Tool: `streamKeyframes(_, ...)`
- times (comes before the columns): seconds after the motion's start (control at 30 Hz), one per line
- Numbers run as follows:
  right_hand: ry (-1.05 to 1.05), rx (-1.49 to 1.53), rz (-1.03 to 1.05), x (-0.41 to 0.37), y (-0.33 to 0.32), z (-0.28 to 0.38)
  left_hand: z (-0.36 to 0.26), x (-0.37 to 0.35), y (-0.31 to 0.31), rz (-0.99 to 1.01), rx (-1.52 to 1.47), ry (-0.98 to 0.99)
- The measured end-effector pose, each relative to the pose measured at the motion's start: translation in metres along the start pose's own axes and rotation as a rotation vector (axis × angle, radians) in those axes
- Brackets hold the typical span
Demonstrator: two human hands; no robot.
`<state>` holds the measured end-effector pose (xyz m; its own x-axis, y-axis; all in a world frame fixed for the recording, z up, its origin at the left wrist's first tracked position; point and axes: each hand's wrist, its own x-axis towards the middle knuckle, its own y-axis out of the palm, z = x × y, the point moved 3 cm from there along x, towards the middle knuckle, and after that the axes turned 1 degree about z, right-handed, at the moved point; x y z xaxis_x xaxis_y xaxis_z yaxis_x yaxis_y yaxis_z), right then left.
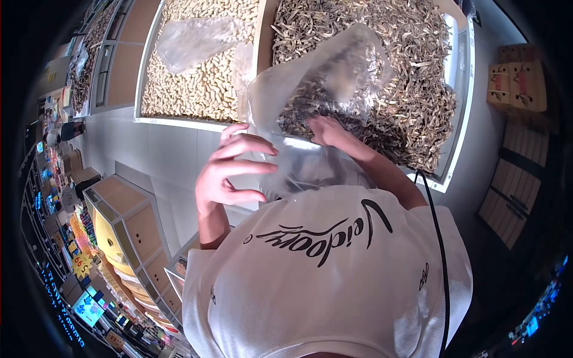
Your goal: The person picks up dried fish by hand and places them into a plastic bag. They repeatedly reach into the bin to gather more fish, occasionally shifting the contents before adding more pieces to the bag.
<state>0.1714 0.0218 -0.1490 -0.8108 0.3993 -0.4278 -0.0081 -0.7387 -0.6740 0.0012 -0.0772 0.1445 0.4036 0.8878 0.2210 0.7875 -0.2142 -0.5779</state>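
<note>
Your left hand [230,170] hangs in the air just outside the near edge of the white-rimmed display bin [468,89], with its fingers spread and curved and the thumb well apart from them, next to a large, clear, crinkled plastic bag [283,89]. That bag lies over the near left part of the dark, slender, striped seeds [418,116], stretching from the tan divider [264,36] toward the middle of their compartment. Your right hand [328,130] reaches to the near edge of the same compartment, beside the bag's lower part; its fingertips are partly hidden, so you cannot tell whether they pinch anything. Left of the divider, pale unshelled peanuts [185,98] fill the other compartment, and a second clear plastic bag [197,42] lies on them toward its far edge. Beyond the bin's right edge stand stacked brown cardboard boxes [516,86]
</note>
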Motion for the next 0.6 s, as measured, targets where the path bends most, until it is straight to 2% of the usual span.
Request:
streamKeyframes(0.03, 0.007, 0.009, -0.04, -0.001, 0.004, 0.0, 0.013, -0.011, -0.001, -0.131, -0.125, 0.01)
streamKeyframes(0.1, 0.023, 0.022, -0.119, -0.003, 0.014, -0.004, 0.06, -0.037, 0.01, -0.687, -0.321, -0.15)
streamKeyframes(0.17, 0.092, 0.013, -0.118, -0.007, 0.015, 0.003, 0.119, -0.065, 0.023, -0.967, -0.43, -0.67)
streamKeyframes(0.23, 0.144, 0.029, -0.134, -0.005, 0.019, 0.005, 0.158, -0.073, 0.048, -0.733, -0.345, -0.975)
streamKeyframes(0.3, 0.169, 0.055, -0.159, 0.003, 0.034, -0.001, 0.237, -0.095, 0.105, -0.328, -0.298, -0.991)
streamKeyframes(0.37, 0.154, 0.078, -0.109, 0.01, 0.04, -0.006, 0.257, -0.082, 0.125, -0.034, 0.024, -0.982)
streamKeyframes(0.4, 0.147, 0.088, -0.081, 0.013, 0.044, -0.011, 0.265, -0.081, 0.134, -0.013, 0.167, -0.946)
streamKeyframes(0.47, 0.048, 0.076, -0.188, 0.036, 0.088, -0.047, 0.277, -0.076, 0.147, 0.027, 0.451, -0.862)
streamKeyframes(0.6, -0.028, 0.057, -0.203, 0.036, 0.085, -0.038, 0.271, -0.057, 0.14, 0.202, 0.41, -1.101)
